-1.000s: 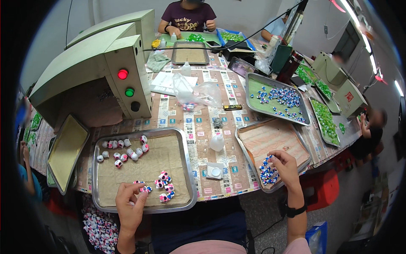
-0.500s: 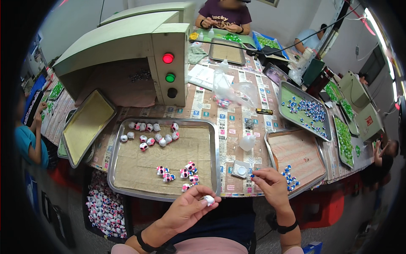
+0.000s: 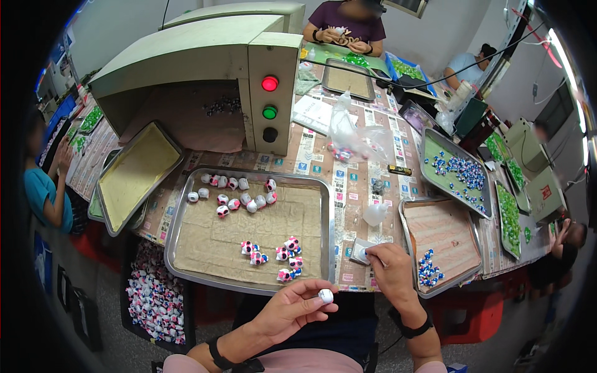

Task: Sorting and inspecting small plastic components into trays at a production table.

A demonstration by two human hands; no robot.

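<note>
At the bottom middle, the left hand (image 3: 287, 311) pinched one small white piece (image 3: 326, 296), and the right hand (image 3: 393, 271), fingers close together, reached one little dish (image 3: 357, 251), its hold too hidden to tell.

A small, rounded white figurine head (image 3: 326, 296) is pinched between the thumb and fingers of the left hand (image 3: 291, 309). A small, squarish pale grey dish (image 3: 356, 251) lies flat on the surface (image 3: 349, 208), its right part hidden behind the fingertips of the right hand (image 3: 393, 273).
</note>
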